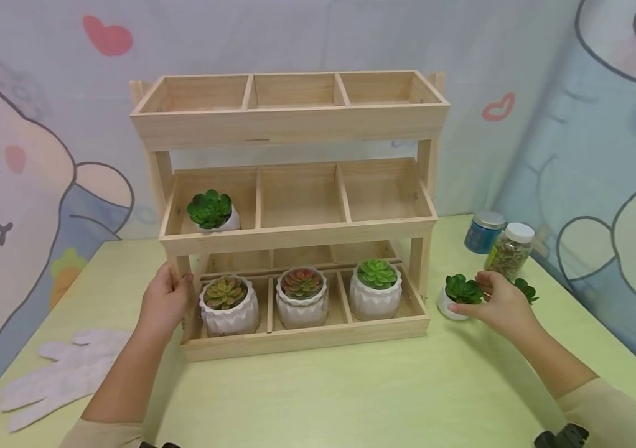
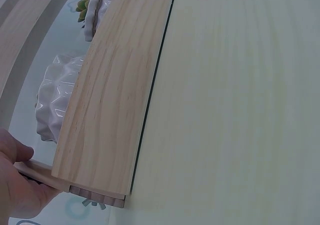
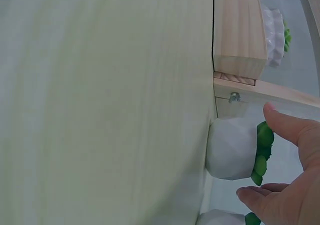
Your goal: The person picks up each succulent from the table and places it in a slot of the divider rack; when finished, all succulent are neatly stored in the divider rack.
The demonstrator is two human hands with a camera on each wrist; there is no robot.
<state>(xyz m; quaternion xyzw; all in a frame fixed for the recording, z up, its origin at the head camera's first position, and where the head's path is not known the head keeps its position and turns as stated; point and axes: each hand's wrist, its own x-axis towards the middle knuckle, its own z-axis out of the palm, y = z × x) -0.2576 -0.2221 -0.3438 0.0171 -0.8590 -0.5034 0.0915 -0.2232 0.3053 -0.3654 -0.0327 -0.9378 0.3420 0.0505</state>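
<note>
A three-tier wooden plant shelf (image 1: 290, 127) stands in the middle. My left hand (image 1: 167, 303) grips its left side rail low down, thumb on one face and fingers behind, also visible in the left wrist view. To the right of the shelf a green succulent in a white pot (image 1: 452, 311) stands on the table. My right hand (image 1: 500, 305) is at this plant, thumb and fingers spread on either side of the leaves. Gaps show between the fingertips and the pot (image 3: 232, 148) in the right wrist view. Another green succulent (image 1: 525, 290) is partly hidden behind that hand.
Three succulents in white ribbed pots, one of them red-green (image 1: 302, 297), fill the bottom tier. A green succulent (image 1: 210, 210) sits in the middle tier's left compartment. A blue tin (image 1: 484, 233) and a white-lidded jar (image 1: 509, 252) stand back right; white gloves (image 1: 66, 376) lie left.
</note>
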